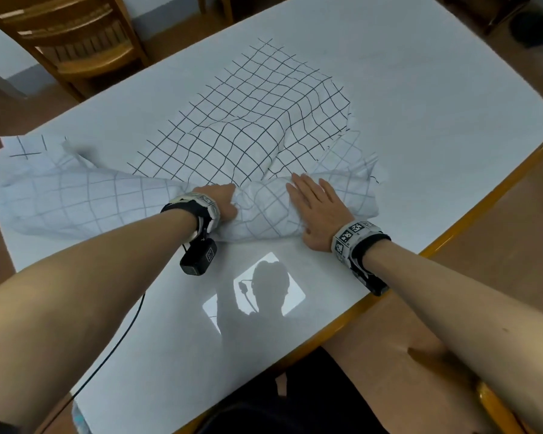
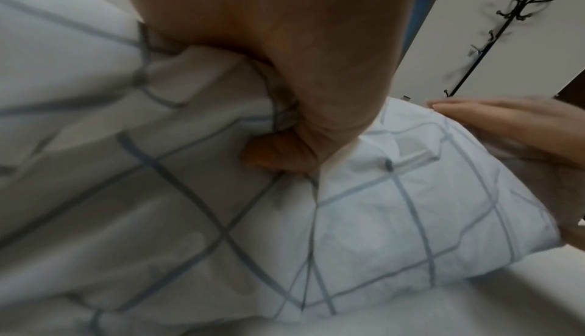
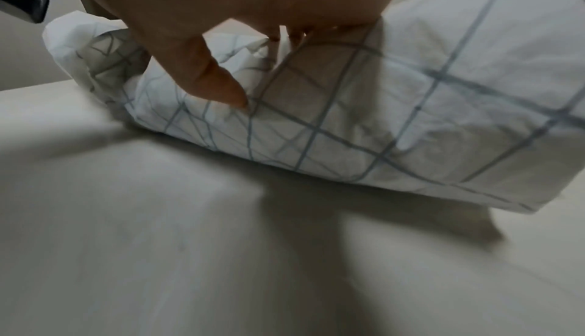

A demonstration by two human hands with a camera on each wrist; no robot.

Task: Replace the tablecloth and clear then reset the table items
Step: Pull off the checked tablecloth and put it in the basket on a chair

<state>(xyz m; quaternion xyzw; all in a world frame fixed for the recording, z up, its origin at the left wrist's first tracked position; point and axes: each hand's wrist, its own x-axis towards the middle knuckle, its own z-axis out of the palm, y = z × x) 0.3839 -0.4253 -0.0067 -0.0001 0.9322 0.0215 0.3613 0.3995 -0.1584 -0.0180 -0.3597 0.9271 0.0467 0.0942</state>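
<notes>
A white tablecloth (image 1: 251, 120) with a black grid lies crumpled on the white table (image 1: 436, 98). Its near part is rolled over so the faint reverse side shows. My left hand (image 1: 223, 200) grips a bunch of the rolled cloth (image 2: 205, 191), fingers curled into the fabric. My right hand (image 1: 315, 208) lies flat with straight fingers on top of the roll's right part (image 3: 411, 116), thumb (image 3: 218, 83) touching the fabric. The roll's left tail (image 1: 60, 195) trails toward the table's left edge.
A wooden chair (image 1: 76, 42) stands beyond the far left corner. The table's wooden edge (image 1: 452, 233) runs along the right and near side. A black cable (image 1: 116, 346) hangs from my left wrist camera across the near tabletop. A black coat rack (image 2: 513, 16) stands by the wall.
</notes>
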